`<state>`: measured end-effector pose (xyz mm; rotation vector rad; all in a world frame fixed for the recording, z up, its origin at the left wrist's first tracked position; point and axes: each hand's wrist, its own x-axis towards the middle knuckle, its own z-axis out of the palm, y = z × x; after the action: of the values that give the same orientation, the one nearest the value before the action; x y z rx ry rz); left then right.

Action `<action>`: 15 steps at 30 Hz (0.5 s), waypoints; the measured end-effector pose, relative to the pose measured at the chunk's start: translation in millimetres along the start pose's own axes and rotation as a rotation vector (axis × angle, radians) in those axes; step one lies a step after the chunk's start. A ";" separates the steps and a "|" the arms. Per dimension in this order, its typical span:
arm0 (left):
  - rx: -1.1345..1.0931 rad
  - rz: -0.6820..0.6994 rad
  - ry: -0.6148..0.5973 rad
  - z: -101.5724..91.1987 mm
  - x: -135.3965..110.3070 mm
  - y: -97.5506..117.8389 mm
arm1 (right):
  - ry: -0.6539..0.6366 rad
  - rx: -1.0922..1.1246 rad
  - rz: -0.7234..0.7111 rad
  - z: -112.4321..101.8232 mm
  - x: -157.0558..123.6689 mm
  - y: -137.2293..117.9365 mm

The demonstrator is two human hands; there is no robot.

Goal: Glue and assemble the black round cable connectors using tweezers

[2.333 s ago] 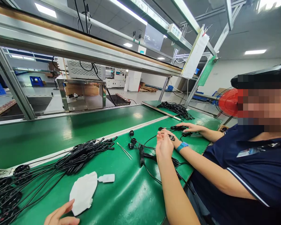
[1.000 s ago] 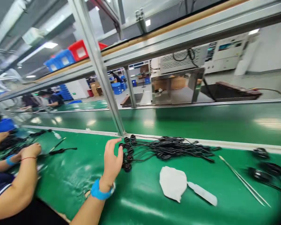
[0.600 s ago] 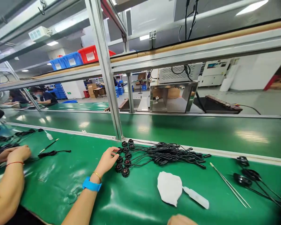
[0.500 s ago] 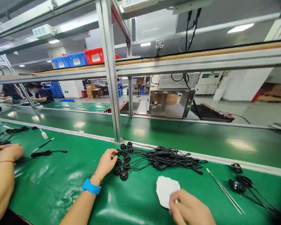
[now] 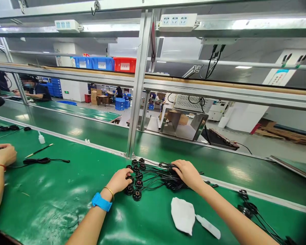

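Several round black cabled parts (image 5: 137, 195) stand in two rows on the green bench mat. My left hand (image 5: 120, 180), above a blue wristband, has its fingers curled round a part at the left edge of the rows. Their cables (image 5: 174, 182) run right into a coiled black bundle. My right hand (image 5: 188, 173) reaches over that bundle with its fingers closed on the cables. A folded white cloth (image 5: 183, 215) lies below it, and touching the cloth is a small translucent white bottle (image 5: 208, 226), lying on its side.
A co-worker's hand (image 5: 3, 153) works at the far left. Near it lie a coiled black cable (image 5: 46, 161), a thin stick (image 5: 39, 150) and a small white bottle (image 5: 41, 137). More black cabled parts (image 5: 247, 207) sit right. A metal post (image 5: 137, 102) rises behind the parts.
My right hand has left the cloth and moved up to the cable bundle. The white bottle now shows beside the cloth. My left hand stays at the round parts; the view has turned.
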<state>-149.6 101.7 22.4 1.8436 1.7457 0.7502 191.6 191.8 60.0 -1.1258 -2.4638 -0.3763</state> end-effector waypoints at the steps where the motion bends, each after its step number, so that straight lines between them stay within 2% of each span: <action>1: 0.004 -0.001 0.004 1.0 0.9 0.0 | 0.038 -0.010 0.006 -4.3 1.8 -5.4; 7: 0.055 -0.016 0.097 1.5 8.5 -3.6 | 0.221 0.005 -0.030 -33.3 14.5 -47.2; 12: 0.145 -0.107 0.336 -5.3 16.5 -15.7 | 0.279 -0.012 -0.094 -48.5 18.2 -75.9; 15: 0.151 -0.067 0.376 -12.4 20.0 -10.9 | 0.268 -0.088 -0.120 -56.9 12.7 -90.6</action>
<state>-165.4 122.2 25.2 1.8162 2.1394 1.0142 128.8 119.4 109.3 -0.8980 -2.3011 -0.6340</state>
